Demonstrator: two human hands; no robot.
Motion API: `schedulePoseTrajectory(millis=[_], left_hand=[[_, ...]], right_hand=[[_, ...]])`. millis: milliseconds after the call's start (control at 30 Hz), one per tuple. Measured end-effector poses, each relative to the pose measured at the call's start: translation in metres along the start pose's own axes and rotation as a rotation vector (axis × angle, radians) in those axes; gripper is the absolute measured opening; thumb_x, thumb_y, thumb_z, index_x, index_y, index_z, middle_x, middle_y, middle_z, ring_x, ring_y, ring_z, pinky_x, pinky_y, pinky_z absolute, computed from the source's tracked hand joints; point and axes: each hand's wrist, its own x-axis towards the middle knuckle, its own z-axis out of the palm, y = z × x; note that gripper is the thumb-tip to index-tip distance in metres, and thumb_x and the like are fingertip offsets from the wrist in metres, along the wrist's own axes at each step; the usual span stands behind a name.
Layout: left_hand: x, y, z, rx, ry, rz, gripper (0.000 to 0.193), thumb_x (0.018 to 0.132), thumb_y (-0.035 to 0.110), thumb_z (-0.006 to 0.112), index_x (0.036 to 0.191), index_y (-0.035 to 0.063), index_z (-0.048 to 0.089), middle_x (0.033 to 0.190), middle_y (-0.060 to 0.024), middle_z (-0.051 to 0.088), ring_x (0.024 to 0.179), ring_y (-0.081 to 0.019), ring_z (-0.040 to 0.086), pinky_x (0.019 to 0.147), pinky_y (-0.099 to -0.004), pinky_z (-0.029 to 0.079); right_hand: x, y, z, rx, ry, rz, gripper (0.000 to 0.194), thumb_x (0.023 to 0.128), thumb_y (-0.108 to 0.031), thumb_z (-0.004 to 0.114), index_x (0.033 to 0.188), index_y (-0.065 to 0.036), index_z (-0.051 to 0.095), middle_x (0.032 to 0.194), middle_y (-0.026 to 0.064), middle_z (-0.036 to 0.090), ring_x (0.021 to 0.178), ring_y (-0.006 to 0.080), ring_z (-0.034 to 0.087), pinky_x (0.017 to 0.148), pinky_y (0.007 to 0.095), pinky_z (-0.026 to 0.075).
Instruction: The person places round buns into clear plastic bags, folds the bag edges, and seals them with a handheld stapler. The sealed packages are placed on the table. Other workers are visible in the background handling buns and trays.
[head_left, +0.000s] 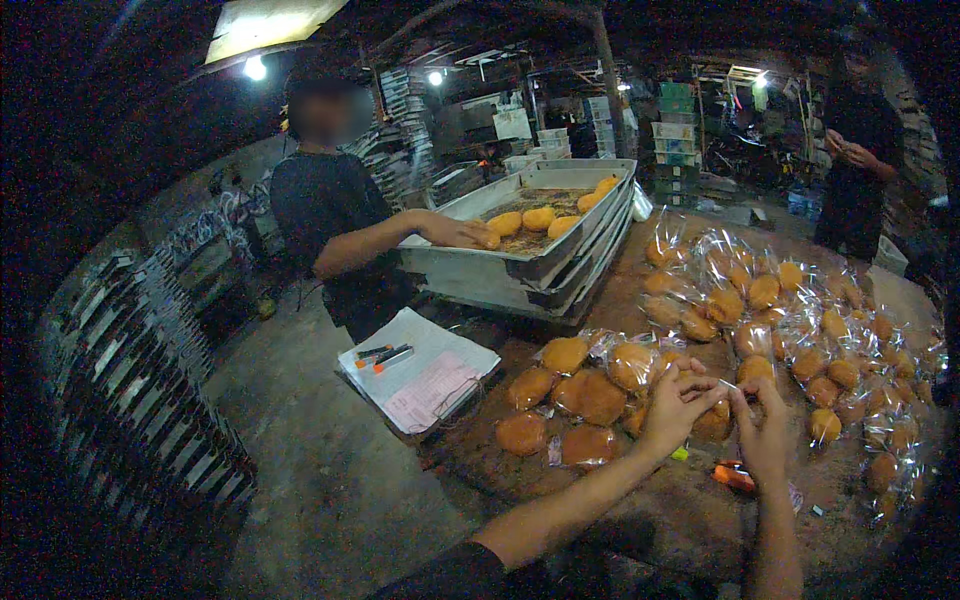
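Note:
My left hand (675, 409) and my right hand (765, 427) meet over the brown table (540, 487). Their fingertips pinch a thin white strip (727, 385); what it belongs to is too small to tell. Partly hidden behind my fingers is a bread roll (712, 424) in clear plastic. Left of my left hand lie several browned bread rolls (592, 397), some visibly in clear bags. An orange tool (733, 477), its kind unclear, rests beside my right wrist. A small yellow-green object (679, 453) sits under my left wrist.
More bagged rolls (825, 360) cover the table's right side. Stacked metal trays (517, 259) stand at the far left, where another person's hand (469, 231) touches a roll. Papers with markers (420, 367) lie at the left edge. A second person (859, 165) stands back right.

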Motion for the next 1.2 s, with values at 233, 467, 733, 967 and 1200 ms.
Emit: schedulePoseTrajectory(millis=[233,467,733,967,1200], left_hand=[[0.01,-0.004,-0.007,0.206,0.117,0.109,0.031,0.087,0.008,0.079,0.109,0.0022,0.059,0.106,-0.0059,0.07,0.096,-0.014,0.068,0.09,-0.0281,0.055],[0.016,0.019,-0.023,0.397,0.062,0.202,0.034,0.083,0.004,0.078,0.111,0.0084,0.06,0.105,-0.0049,0.067,0.096,-0.0181,0.066,0.086,-0.0327,0.056],[0.025,0.032,-0.012,0.074,0.068,0.023,0.027,0.086,-0.002,0.076,0.101,0.0081,0.057,0.099,-0.0074,0.068,0.092,-0.0148,0.066,0.085,-0.0281,0.055],[0.026,0.013,-0.029,0.091,0.073,0.045,0.026,0.084,0.003,0.081,0.098,0.0055,0.059,0.099,-0.0079,0.067,0.091,-0.0149,0.065,0.084,-0.0297,0.054],[0.013,-0.01,-0.015,0.209,0.187,0.193,0.024,0.077,0.01,0.086,0.087,0.0048,0.064,0.079,-0.0009,0.064,0.075,-0.0113,0.059,0.067,-0.0296,0.049]], right_hand=[[0.017,-0.015,-0.013,-0.19,-0.195,0.088,0.012,0.096,-0.013,0.068,0.103,-0.003,0.066,0.101,0.0088,0.068,0.091,0.0238,0.067,0.085,0.0344,0.052],[0.0,-0.005,-0.061,0.106,0.271,0.072,0.016,0.1,-0.012,0.064,0.111,-0.001,0.067,0.107,0.005,0.068,0.103,0.0117,0.061,0.092,0.0267,0.047],[-0.053,0.014,-0.146,-0.48,-0.257,0.126,0.021,0.095,-0.015,0.07,0.11,-0.002,0.071,0.113,0.0097,0.067,0.107,0.0239,0.065,0.095,0.0349,0.05],[-0.089,0.044,-0.116,-0.716,-0.515,0.079,0.027,0.092,-0.017,0.069,0.114,-0.003,0.07,0.119,0.0156,0.065,0.113,0.0358,0.061,0.098,0.0415,0.05],[-0.107,0.02,-0.124,-0.666,-0.435,0.55,0.037,0.096,-0.023,0.058,0.126,-0.004,0.065,0.131,0.0167,0.064,0.124,0.038,0.056,0.109,0.0453,0.042]])
